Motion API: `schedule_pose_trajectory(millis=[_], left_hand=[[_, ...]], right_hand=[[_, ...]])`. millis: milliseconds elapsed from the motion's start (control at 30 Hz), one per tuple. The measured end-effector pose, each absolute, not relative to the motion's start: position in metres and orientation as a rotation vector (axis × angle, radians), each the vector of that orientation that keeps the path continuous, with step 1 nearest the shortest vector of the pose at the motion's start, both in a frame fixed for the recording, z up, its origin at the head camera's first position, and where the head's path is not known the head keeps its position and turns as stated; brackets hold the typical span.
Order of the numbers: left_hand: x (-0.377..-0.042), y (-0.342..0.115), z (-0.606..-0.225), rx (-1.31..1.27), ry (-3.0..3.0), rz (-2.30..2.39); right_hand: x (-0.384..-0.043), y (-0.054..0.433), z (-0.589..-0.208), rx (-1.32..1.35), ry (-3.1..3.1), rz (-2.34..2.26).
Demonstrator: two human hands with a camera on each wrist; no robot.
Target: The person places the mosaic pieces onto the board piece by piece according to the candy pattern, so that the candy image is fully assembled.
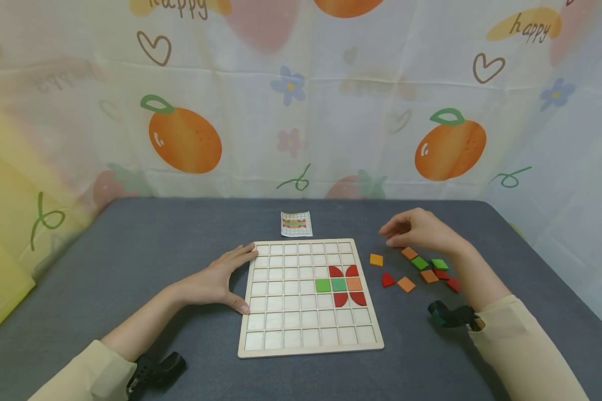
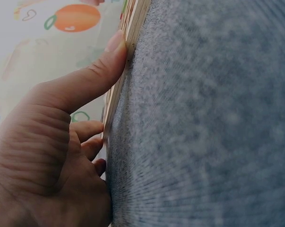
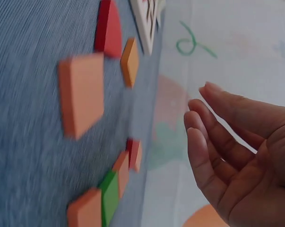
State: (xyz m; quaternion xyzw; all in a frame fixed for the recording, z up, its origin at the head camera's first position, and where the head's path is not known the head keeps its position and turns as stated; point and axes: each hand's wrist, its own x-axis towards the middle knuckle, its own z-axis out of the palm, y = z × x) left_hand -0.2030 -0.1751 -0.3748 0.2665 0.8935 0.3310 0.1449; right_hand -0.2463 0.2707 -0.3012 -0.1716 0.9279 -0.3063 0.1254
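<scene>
Grid board [image 1: 282,322], made of pale wood, has at its left edge the left hand [image 1: 212,283], with thumb and fingers spread and touching it, while toward its right side red curved pieces [image 1: 340,300] lie in pairs behind and before a row of light green, darker green and orange squares [image 1: 338,284], and farther right the right hand [image 1: 423,231], loosely bent and holding nothing, is near loose red, orange and green tiles [image 1: 430,276]. On the white cloth [image 1: 246,111] behind, "happy" is readable at upper left and upper right. Board lies in the middle of the dark grey worktop [image 1: 190,345], just before one small patterned paper [image 1: 296,224].
</scene>
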Motion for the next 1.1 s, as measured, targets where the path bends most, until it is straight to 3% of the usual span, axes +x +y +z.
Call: schedule_pose_trajectory(millis=[667, 1100], left_hand=[[-0.203, -0.175, -0.375, 0.759, 2.575, 0.95], [-0.203, -0.176, -0.376, 0.76, 2.588, 0.955]], right_hand=[[-0.25, 0.359, -0.32, -0.366, 2.612, -0.793], [-0.251, 0.374, -0.325, -0.349, 2.467, -0.802]])
